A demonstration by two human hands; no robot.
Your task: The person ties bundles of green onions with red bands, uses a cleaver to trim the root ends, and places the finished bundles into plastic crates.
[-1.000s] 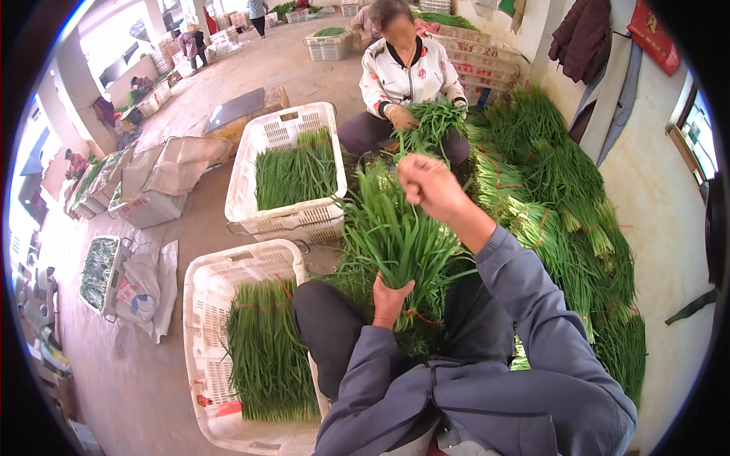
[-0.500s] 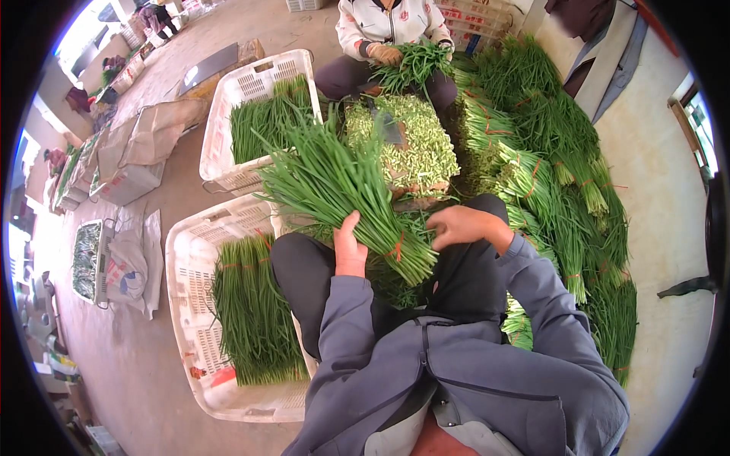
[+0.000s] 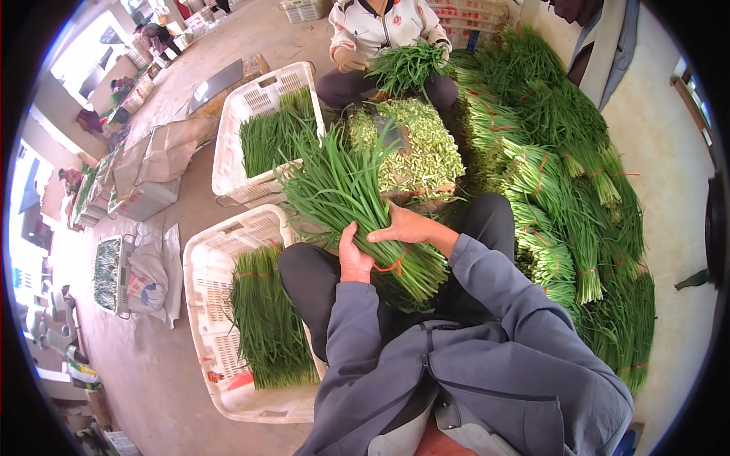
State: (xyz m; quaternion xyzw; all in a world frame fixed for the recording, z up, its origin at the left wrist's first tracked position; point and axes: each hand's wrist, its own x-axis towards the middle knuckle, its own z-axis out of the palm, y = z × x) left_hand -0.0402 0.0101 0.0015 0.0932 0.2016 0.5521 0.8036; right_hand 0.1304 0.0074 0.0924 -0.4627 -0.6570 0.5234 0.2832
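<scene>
A large bunch of green chives (image 3: 338, 186) lies slantwise above my lap, its leafy tips pointing up and left and its cut ends down and right. My left hand (image 3: 355, 258) is wrapped round its near side, thumb up. From the other side my right hand (image 3: 401, 226) grips the stems, thumb laid across the top; its other fingers are hidden. A reddish band (image 3: 395, 266) circles the stems just below my hands.
Two white plastic crates (image 3: 199, 304) at left hold banded chives. Ahead, a block (image 3: 422, 152) is covered with cut stem ends; beyond it a co-worker's gloved hand (image 3: 350, 60) is beside more chives (image 3: 407, 68). Banded bunches (image 3: 566, 167) are heaped at right along the wall.
My right hand has come from beside the cut ends onto the stems and taken hold. The co-worker's gloved hand has drawn away from their chives. The view has shifted slightly.
</scene>
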